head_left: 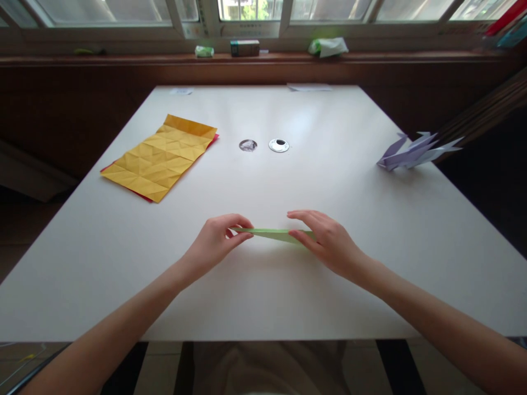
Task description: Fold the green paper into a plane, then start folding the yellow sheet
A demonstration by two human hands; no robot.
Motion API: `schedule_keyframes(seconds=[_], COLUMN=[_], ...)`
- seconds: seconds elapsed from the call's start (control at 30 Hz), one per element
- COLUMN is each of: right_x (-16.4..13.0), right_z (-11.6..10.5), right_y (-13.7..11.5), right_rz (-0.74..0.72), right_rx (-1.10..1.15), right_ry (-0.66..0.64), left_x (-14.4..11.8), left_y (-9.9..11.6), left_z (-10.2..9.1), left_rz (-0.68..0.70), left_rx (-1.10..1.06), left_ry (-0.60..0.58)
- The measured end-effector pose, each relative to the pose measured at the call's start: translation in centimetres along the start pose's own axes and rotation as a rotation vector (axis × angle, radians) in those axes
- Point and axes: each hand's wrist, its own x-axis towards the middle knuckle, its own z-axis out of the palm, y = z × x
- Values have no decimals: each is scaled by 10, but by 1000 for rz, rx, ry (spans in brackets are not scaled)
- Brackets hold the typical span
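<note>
A narrow strip of folded light green paper (272, 234) is held above the near middle of the white table, tapering to a point at its left end. My left hand (220, 236) pinches that pointed end between thumb and fingers. At the wider right end, my right hand (323, 238) has its thumb against the near face, while the index finger is raised off the top edge. The other right fingers are mostly hidden behind the paper and hand.
Creased yellow paper (160, 159) lies at the left on the table (263, 307), with red paper (212, 141) showing beneath its edges. Folded purple paper figures (407, 153) stand near the right edge. Two round holes (248, 145) are set in the tabletop. Small packets (328, 47) rest on the windowsill.
</note>
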Motion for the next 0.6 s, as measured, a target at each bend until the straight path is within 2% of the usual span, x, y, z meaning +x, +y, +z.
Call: schedule_keyframes(seconds=[0.13, 0.23, 0.37, 0.5, 0.6], right_x=[14, 17, 12, 5, 2], right_z=[-14, -16, -8, 1, 5], right_y=[-17, -28, -35, -37, -36], right_rz=[82, 151, 287, 258, 211], right_rx=[317, 552, 859, 891, 897], right_ry=[-207, -277, -264, -192, -192], left_x=[6, 10, 9, 3, -2], left_y=[14, 19, 24, 25, 25], left_z=[0, 6, 17, 24, 25], left_rz=[-81, -107, -168, -214, -256], left_rx=[-284, -529, -722, -780, -833], left_ry=[8, 79, 128, 131, 130])
